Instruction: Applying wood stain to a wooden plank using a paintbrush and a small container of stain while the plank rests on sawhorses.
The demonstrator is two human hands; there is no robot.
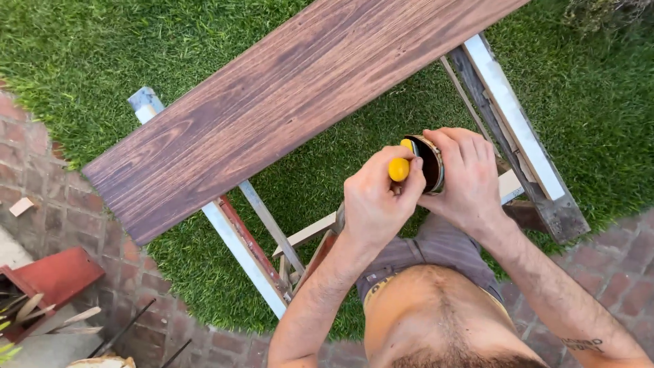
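A long dark-stained wooden board (pixel 286 102) is lying diagonally across the upper half of the frame, resting on a pair of sawhorses (pixel 245 249) that are raising it off the grass (pixel 102 48), so its face is sitting at working height. Right of centre, the right hand (pixel 466 177) is gripping a small round tin (pixel 429 163), tilting it sideways towards the other hand. The left hand (pixel 375 204) is clenching a yellow-handled tool (pixel 400 167), its tip pressing at the tin's rim, seemingly for leverage.
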